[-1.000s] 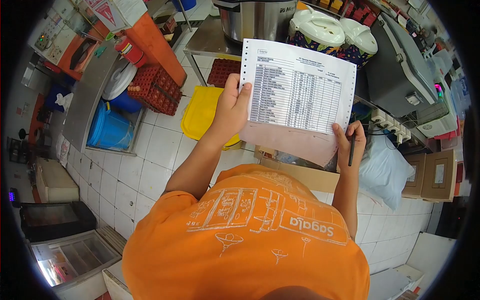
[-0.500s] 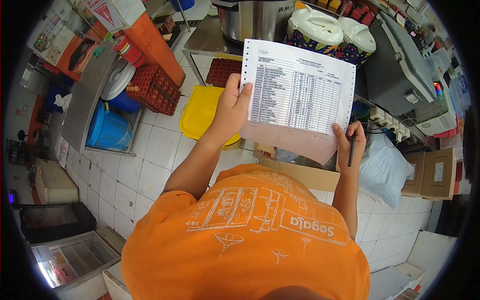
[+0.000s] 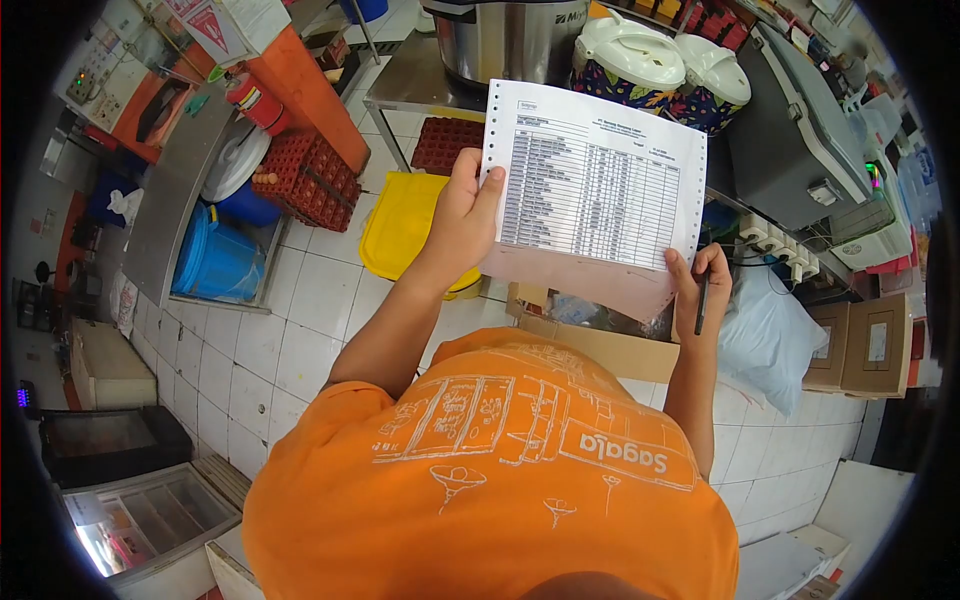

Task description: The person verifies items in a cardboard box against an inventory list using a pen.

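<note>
A printed form [image 3: 600, 185] with a table of rows and perforated side strips is held up before me, a pinkish sheet [image 3: 575, 278] showing beneath it. My left hand [image 3: 468, 210] grips the form's left edge, thumb on top and the other fingers behind. At the lower right corner, my right hand [image 3: 700, 290] pinches the paper with its thumb. A dark pen [image 3: 703, 303] also sits in the right hand, pointing down between the fingers.
Behind the form stand a steel pot [image 3: 510, 40] and white-lidded containers [image 3: 630, 50] on a metal table. A yellow-lidded bin [image 3: 400, 225], red egg trays [image 3: 310, 180], a blue bin [image 3: 220, 260], a white sack [image 3: 765, 340] and cardboard boxes [image 3: 875, 345] stand around me.
The form's right edge has shifted very slightly left. Both hands keep their hold, and the pen has tilted a little.
</note>
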Tool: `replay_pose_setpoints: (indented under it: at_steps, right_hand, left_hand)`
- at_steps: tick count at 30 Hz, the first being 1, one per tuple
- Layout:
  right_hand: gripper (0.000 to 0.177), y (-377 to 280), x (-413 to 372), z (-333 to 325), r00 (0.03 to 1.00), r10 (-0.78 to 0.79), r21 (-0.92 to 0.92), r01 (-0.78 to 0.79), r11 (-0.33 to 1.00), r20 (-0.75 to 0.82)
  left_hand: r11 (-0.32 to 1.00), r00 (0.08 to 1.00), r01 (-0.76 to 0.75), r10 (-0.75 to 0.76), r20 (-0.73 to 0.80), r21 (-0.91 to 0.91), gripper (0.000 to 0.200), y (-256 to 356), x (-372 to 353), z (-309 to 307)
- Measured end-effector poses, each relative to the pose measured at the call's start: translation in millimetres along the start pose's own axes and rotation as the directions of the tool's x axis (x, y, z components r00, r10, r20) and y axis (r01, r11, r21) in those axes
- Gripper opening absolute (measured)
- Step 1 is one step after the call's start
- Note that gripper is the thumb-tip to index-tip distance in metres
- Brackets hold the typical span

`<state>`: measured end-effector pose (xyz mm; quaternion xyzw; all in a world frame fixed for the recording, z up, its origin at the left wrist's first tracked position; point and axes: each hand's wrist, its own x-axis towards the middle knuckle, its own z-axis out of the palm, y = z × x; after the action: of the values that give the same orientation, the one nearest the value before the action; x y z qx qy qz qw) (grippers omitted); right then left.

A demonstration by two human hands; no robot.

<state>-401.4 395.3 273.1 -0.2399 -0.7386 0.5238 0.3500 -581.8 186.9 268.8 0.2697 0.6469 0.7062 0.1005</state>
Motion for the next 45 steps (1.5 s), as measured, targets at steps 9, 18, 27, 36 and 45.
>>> replay_pose_setpoints:
  at_steps: [9,18,27,36,45]
  right_hand:
    - [0.040,0,-1,0,1.000,0.009,0.058,-0.009,0.998,0.004]
    - [0.040,2,-1,-1,1.000,0.030,0.107,-0.030,0.994,0.004]
    - [0.040,4,-1,-2,1.000,0.015,0.092,-0.016,0.996,0.005]
    - [0.042,-5,-8,-4,0.962,-0.200,0.015,0.207,0.978,-0.186]
    - [0.042,-31,-18,-22,0.770,-0.638,-0.209,0.623,0.754,-0.011]
  left_hand:
    - [1.000,1.000,0.007,-0.006,0.010,-0.017,0.018,1,-1,2]
    - [1.000,1.000,0.017,-0.017,0.020,-0.005,0.019,-1,-1,3]
    - [0.998,0.999,0.029,-0.028,0.020,-0.050,0.019,0,-1,5]
    - [0.999,0.998,-0.031,0.030,-0.060,-0.011,0.034,7,-15,2]
    - [0.151,0.540,0.840,-0.142,0.830,-0.521,0.050,5,-51,81]
